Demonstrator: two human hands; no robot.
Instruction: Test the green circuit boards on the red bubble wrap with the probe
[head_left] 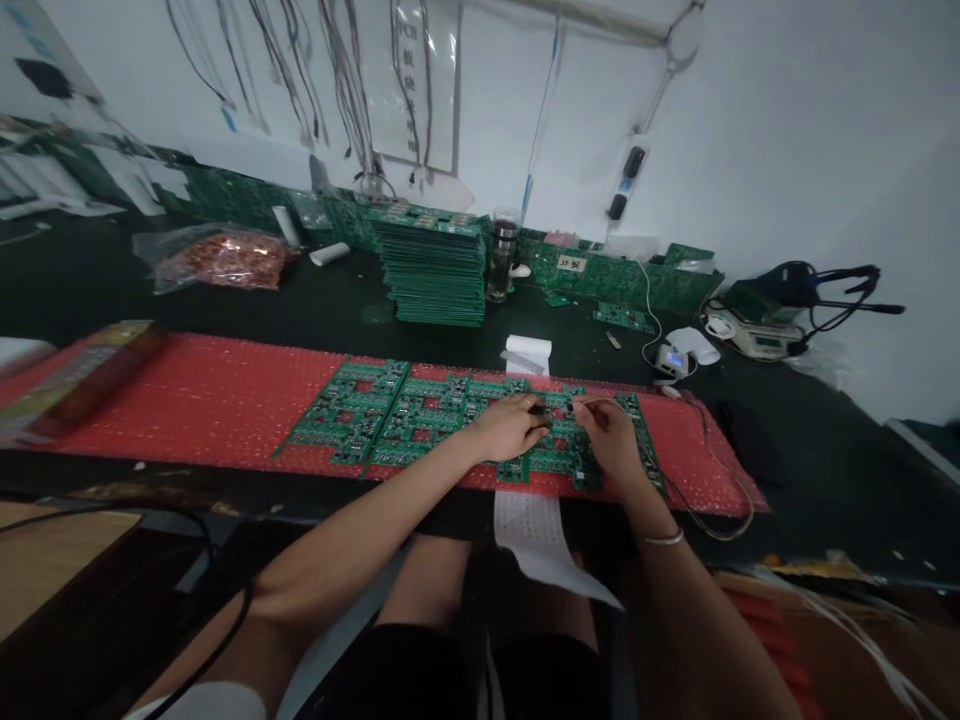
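Observation:
Green circuit board panels [420, 422] lie in a row on red bubble wrap [225, 385]. My left hand [510, 428] rests on a panel right of the middle, its fingers bent and thumb apart, holding nothing visible. Just to its right, my right hand [611, 440] is closed in a pinch low over the same area. A thin cable [724, 537] runs from the boards toward a small white device with a lit screen [671, 360], and its end seems to be between my right fingertips, which hide it. A long printed paper strip [529, 530] passes under the wrap and hangs over the table edge.
Behind the boards stand a tall stack of green boards [435, 270] and a flask [502, 260]. A bag of copper-coloured parts [232, 258] lies at the back left, a long box [82, 375] at left. A scale [765, 340] sits at right.

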